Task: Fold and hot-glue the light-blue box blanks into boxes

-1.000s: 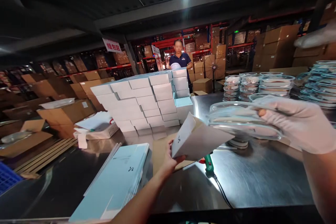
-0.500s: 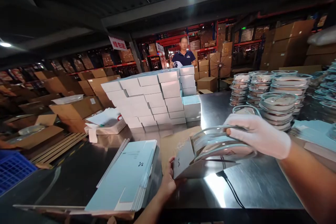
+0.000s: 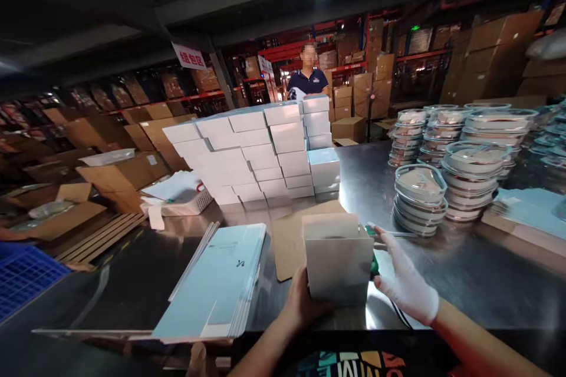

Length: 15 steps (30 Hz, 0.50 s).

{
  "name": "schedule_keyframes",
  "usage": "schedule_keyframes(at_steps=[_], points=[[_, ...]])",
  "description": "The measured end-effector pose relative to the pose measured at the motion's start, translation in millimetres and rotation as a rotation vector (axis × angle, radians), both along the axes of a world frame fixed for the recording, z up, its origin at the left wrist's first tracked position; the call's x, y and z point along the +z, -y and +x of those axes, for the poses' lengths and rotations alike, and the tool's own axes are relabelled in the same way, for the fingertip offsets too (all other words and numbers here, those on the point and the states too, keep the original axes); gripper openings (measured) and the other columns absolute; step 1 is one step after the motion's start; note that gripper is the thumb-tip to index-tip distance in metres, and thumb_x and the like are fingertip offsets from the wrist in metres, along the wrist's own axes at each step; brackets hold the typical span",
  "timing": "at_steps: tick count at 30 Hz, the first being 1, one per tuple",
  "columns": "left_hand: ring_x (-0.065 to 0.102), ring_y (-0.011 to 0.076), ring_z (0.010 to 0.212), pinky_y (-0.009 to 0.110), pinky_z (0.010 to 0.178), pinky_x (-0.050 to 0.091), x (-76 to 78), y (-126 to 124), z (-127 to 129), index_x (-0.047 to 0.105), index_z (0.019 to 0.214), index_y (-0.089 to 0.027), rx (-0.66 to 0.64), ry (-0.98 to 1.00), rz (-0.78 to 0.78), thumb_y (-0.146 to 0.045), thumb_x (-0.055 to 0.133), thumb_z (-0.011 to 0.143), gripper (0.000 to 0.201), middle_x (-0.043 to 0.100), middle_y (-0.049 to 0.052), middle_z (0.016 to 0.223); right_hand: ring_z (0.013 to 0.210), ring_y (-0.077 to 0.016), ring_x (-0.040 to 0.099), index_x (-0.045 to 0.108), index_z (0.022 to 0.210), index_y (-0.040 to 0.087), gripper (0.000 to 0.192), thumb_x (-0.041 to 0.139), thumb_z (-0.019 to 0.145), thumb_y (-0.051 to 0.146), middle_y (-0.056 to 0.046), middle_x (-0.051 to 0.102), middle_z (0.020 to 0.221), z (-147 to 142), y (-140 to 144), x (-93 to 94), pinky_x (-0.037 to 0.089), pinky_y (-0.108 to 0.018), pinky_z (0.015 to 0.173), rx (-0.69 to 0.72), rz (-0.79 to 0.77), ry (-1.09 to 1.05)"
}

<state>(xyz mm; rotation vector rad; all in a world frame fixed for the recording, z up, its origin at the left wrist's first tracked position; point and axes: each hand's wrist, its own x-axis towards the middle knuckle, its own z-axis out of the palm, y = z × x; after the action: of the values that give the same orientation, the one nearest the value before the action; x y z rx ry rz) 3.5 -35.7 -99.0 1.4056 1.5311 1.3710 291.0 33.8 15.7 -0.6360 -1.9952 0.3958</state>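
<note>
A white carton (image 3: 339, 268) stands turned on the table, a panel rising behind its near face; its inside is hidden from me. My left hand (image 3: 305, 297) is bare and closed on the carton's lower left side. To the carton's right is my right hand (image 3: 409, 280), in a white glove, fingers stretched and thumb apart. Near its fingertips a green object (image 3: 375, 262) shows partly behind the carton; I cannot make out its kind. A brown cardboard sheet (image 3: 285, 241) lies under and behind the carton.
Flat blue-white cartons (image 3: 216, 277) lie stacked at left. A wall of white boxes (image 3: 247, 159) stands behind, with a person (image 3: 308, 79) beyond it. Stacks of lidded glass dishes (image 3: 420, 200) stand at right. A white basket (image 3: 186, 203) and a blue crate (image 3: 30, 274) are further left.
The carton has turned, its plain face towards me, and the glass dishes in it have gone out of sight. My right hand has let go of the dishes and come down beside the carton.
</note>
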Motion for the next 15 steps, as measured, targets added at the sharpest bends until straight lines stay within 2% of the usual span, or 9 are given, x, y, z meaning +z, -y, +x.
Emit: schedule_keyframes(at_steps=[2,4,6,7,9,10,12,14,15], points=[[0.062,0.0442,0.133,0.062,0.112,0.051,0.2,1,-4,0.045,0.157,-0.021,-0.002,-0.023,0.120,-0.049,0.096,0.063,0.110,0.063,0.022,0.146,0.147,-0.0353,0.059,0.027,0.174,0.032,0.081,0.062,0.105,0.053,-0.016,0.050,0.168,-16,8,-24.3,0.057,-0.051,0.114,0.027,-0.063,-0.001],[0.057,0.0422,0.143,0.059,0.116,0.049,10.6,3,-8,0.040,0.161,-0.022,-0.019,-0.046,0.304,-0.063,0.088,0.076,0.106,0.055,0.023,0.156,0.154,-0.0338,0.052,0.035,0.171,0.032,0.078,0.065,0.103,0.054,-0.014,0.051,0.168,-32,15,-30.8,0.050,-0.052,0.123,0.078,-0.161,-0.063],[0.050,0.0414,0.150,0.059,0.121,0.044,27.8,2,-11,0.056,0.151,-0.023,-0.051,-0.107,0.435,-0.069,0.081,0.083,0.085,0.061,0.020,0.150,0.156,-0.0356,0.049,0.050,0.162,0.030,0.079,0.070,0.096,0.066,-0.013,0.055,0.164,-44,16,-23.9,0.043,-0.054,0.128,0.139,-0.296,-0.150],[0.051,0.0405,0.149,0.059,0.122,0.043,36.6,2,-10,0.066,0.139,-0.023,-0.063,-0.126,0.469,-0.068,0.077,0.087,0.069,0.068,0.018,0.138,0.154,-0.0374,0.050,0.059,0.154,0.028,0.080,0.072,0.090,0.074,-0.014,0.059,0.160,-49,16,-17.9,0.041,-0.055,0.129,0.168,-0.369,-0.191],[0.057,0.0393,0.140,0.058,0.119,0.046,50.2,0,-5,0.076,0.117,-0.023,-0.072,-0.128,0.498,-0.066,0.072,0.093,0.050,0.075,0.015,0.115,0.144,-0.0397,0.059,0.072,0.134,0.024,0.077,0.067,0.086,0.084,-0.016,0.068,0.146,-57,13,-6.0,0.047,-0.055,0.124,0.207,-0.500,-0.248],[0.061,0.0384,0.135,0.056,0.117,0.048,53.7,0,-1,0.076,0.112,-0.022,-0.058,-0.112,0.497,-0.065,0.071,0.094,0.047,0.075,0.014,0.111,0.134,-0.0391,0.066,0.075,0.125,0.022,0.073,0.063,0.089,0.084,-0.016,0.073,0.137,-61,11,-1.5,0.052,-0.055,0.117,0.200,-0.559,-0.265],[0.065,0.0360,0.128,0.052,0.111,0.053,53.0,1,8,0.071,0.125,-0.021,0.010,-0.041,0.511,-0.063,0.073,0.094,0.052,0.073,0.015,0.120,0.114,-0.0347,0.074,0.074,0.119,0.021,0.056,0.062,0.096,0.071,-0.013,0.078,0.121,-68,10,2.8,0.060,-0.051,0.102,0.106,-0.629,-0.294],[0.066,0.0338,0.130,0.048,0.108,0.055,45.5,1,12,0.059,0.145,-0.023,0.088,0.020,0.567,-0.061,0.075,0.094,0.065,0.069,0.016,0.135,0.109,-0.0312,0.074,0.070,0.122,0.021,0.041,0.068,0.093,0.050,-0.011,0.078,0.118,-76,10,0.8,0.060,-0.048,0.099,-0.041,-0.615,-0.359],[0.064,0.0336,0.133,0.048,0.109,0.054,41.2,0,11,0.056,0.149,-0.024,0.101,0.014,0.592,-0.061,0.075,0.094,0.069,0.068,0.016,0.139,0.112,-0.0302,0.072,0.068,0.125,0.022,0.041,0.070,0.090,0.042,-0.011,0.077,0.123,-80,10,-1.7,0.059,-0.047,0.102,-0.099,-0.584,-0.407]])
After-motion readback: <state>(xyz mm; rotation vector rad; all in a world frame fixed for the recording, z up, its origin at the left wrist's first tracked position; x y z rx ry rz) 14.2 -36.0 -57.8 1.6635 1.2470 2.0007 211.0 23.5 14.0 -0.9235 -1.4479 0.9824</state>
